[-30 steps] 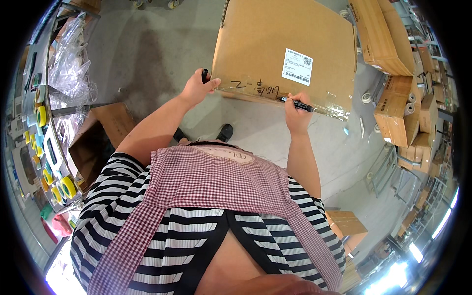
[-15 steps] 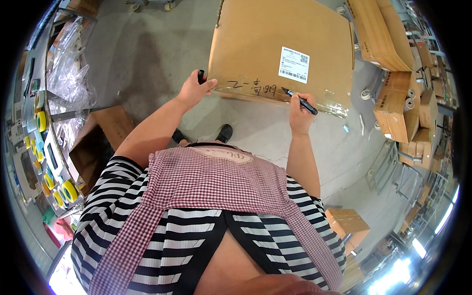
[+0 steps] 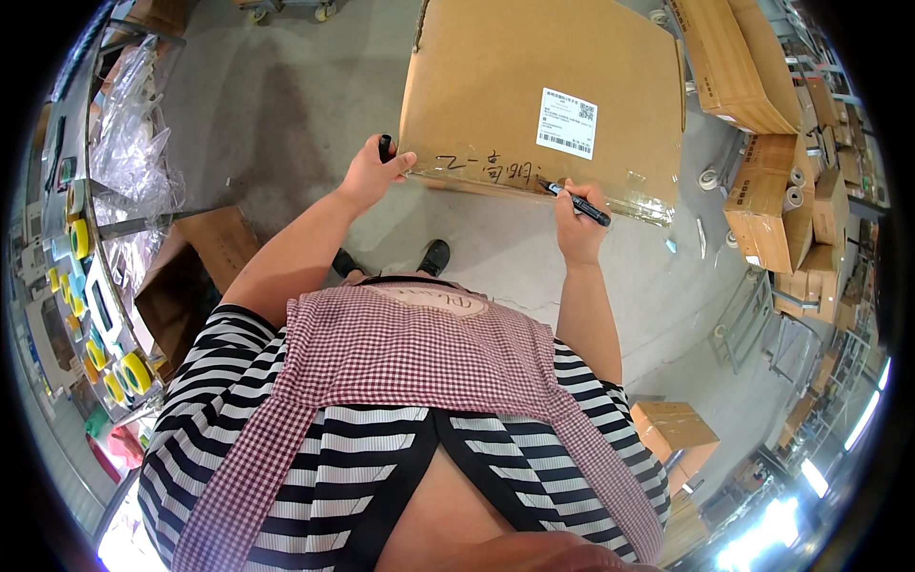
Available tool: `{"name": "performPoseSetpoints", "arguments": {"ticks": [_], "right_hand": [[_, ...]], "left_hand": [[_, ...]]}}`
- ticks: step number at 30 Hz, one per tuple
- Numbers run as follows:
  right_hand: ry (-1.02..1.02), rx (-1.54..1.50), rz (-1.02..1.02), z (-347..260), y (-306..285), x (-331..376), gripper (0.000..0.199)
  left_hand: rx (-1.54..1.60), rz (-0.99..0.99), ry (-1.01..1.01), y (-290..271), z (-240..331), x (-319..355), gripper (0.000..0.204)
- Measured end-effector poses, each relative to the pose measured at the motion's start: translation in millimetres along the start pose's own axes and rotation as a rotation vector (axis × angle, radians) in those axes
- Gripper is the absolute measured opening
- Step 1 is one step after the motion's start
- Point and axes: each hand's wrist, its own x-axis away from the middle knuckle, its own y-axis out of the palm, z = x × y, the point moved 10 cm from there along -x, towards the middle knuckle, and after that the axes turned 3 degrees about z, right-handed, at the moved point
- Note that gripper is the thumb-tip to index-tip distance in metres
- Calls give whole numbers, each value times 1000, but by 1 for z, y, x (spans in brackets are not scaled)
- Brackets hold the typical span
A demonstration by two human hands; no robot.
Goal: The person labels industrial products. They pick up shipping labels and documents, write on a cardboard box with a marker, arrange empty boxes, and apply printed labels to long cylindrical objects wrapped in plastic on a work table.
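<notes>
Your right hand (image 3: 579, 227) has its fingers closed around a black marker (image 3: 583, 207), gripping it along the barrel, with the tip pointing up and to your left at the near edge of a large cardboard box (image 3: 534, 57). That tip sits just beside the end of a line of dark handwriting (image 3: 488, 170); you cannot tell from here whether it touches the surface. Your left hand (image 3: 375, 170) is at the box's near left corner, its fingers curled round a short black cylinder (image 3: 385, 148) that stands up from the fist, while the thumb reaches over to the corner. The box lies in front of you, its broad top facing up; what bears it is hidden underneath. On that top, right of the middle, is a white printed label (image 3: 568, 124), and shiny clear tape (image 3: 648, 205) runs along the near right edge. Your dark shoes (image 3: 436, 257) show on the grey floor (image 3: 276, 114) below. To your left, an open carton (image 3: 233, 234) stands near crumpled clear plastic (image 3: 133, 133), with yellow tape rolls (image 3: 135, 372) farther out. More cardboard boxes (image 3: 762, 191) are stacked to your right, and a smaller carton (image 3: 672, 429) lies lower down.
</notes>
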Motion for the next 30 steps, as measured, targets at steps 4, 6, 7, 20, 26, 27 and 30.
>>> {"name": "performPoseSetpoints", "arguments": {"ticks": [4, 6, 7, 20, 26, 27, 30], "right_hand": [[35, 24, -9, 0, -1, -1, 12], [187, -8, 56, 12, -7, -1, 12], [150, 42, 72, 7, -8, -3, 12], [37, 199, 92, 2, -16, -11, 12], [88, 144, 72, 6, -16, -10, 12], [94, 143, 70, 6, -16, -9, 12], [-29, 176, 44, -8, -10, -8, 11]], "left_hand": [[6, 3, 2, 0, -1, 0, 37], [2, 0, -4, 0, -2, 0, 37], [5, -1, -6, 1, -2, -1, 37], [-11, -6, -4, 0, 1, 1, 37], [-10, -5, -5, 0, 1, 1, 37], [-13, -6, -1, 0, 2, 1, 37], [-10, -9, 2, 1, 3, 2, 37]]}}
